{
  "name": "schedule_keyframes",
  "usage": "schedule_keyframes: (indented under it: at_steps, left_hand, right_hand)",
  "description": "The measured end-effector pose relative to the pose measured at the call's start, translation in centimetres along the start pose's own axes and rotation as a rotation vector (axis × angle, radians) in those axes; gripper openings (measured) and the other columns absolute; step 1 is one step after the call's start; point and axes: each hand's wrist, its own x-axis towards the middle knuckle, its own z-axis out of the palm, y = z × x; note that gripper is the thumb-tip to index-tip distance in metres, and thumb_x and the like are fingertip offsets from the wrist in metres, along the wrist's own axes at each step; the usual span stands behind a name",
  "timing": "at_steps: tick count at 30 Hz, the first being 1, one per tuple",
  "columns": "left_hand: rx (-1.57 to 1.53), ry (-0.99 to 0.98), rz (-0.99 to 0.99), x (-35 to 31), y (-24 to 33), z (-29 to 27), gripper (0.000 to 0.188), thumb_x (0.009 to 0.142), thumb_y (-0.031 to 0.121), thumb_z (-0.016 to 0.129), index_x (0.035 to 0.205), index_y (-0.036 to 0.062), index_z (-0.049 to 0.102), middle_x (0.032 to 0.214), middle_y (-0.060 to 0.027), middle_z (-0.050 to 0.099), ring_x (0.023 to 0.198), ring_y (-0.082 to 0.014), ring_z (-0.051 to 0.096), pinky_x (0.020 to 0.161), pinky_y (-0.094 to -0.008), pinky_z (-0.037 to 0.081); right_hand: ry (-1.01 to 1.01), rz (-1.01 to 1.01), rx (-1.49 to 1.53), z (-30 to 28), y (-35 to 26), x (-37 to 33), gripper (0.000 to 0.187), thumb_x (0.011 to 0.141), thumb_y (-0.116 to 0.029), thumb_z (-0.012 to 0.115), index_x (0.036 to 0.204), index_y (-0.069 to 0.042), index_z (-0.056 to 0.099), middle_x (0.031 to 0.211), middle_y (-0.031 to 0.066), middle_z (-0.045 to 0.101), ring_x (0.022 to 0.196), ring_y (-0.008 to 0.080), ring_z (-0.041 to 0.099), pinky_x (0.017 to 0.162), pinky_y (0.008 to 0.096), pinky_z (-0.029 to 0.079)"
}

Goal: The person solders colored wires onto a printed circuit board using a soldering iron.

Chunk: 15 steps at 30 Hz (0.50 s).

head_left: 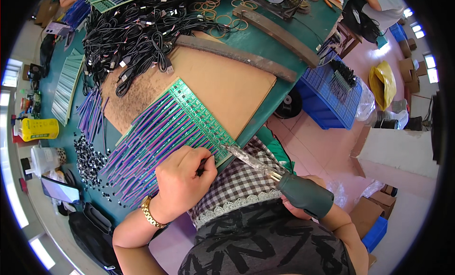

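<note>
My left hand (185,178), with a gold watch (150,212) at the wrist, rests over the near corner of a green circuit board panel (201,116). Its fingers are curled together, and whatever they pinch is hidden. Rows of purple, blue and dark wires (147,142) run from the panel toward the left. From the right, my right hand (294,208) grips a soldering iron (305,194) by its dark green handle. The iron's foil-like wrapped shaft points up and left, its tip at the panel's near right edge, close to my left fingers.
Brown cardboard (222,80) lies under the panel, with a metal bar (237,58) across it. Black cables (137,33) are heaped at the back. Small black parts (87,156) lie left, near a yellow bottle (39,129). A blue crate (327,95) stands right.
</note>
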Motion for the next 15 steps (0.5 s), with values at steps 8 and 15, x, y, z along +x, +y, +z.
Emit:
schedule_keyframes:
  at_steps: [8, 15]
  left_hand:
    - [-0.007, -0.010, 0.002, 0.1, 0.0, -0.1, 0.011, 0.071, -0.005, 0.072, 0.076, 0.0021, 0.064, 0.062, -0.0051, 0.054, 0.048, -0.0141, 0.052, 0.042, -0.0258, 0.041]
    - [-0.022, -0.016, -0.017, 0.0, -0.1, -0.1, 0.011, 0.072, -0.005, 0.071, 0.076, 0.0021, 0.064, 0.062, -0.0051, 0.055, 0.048, -0.0136, 0.052, 0.042, -0.0255, 0.041]
  right_hand:
    - [-0.191, 0.352, 0.271, 1.9, 1.6, -2.9, 0.051, 0.062, -0.031, 0.078, 0.107, -0.009, 0.067, 0.097, 0.0049, 0.067, 0.073, 0.0244, 0.067, 0.061, 0.0344, 0.054]
    - [-0.110, 0.013, -0.127, -0.9, -0.4, 0.0, 0.047, 0.062, -0.029, 0.078, 0.103, -0.010, 0.068, 0.094, 0.0045, 0.066, 0.072, 0.0240, 0.067, 0.062, 0.0337, 0.054]
